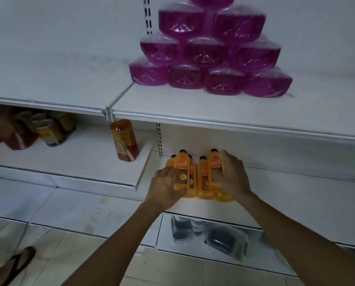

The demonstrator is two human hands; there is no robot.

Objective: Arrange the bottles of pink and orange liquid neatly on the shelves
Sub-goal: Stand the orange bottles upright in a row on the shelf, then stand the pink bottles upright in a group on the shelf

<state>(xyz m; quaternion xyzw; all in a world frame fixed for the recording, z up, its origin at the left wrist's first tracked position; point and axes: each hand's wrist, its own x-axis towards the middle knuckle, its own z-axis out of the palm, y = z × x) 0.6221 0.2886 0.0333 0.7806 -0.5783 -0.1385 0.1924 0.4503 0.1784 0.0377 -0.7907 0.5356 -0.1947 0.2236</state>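
The left hand [165,187] is gripping the left side, and the right hand [233,178] the right side, of the orange bottles [201,178] standing clustered on the lower shelf [296,203], while the pink bottles [211,56] are lying stacked in a pyramid on the upper shelf [172,106].

left grip [165,187], right grip [232,179], both holding orange bottles [203,176]
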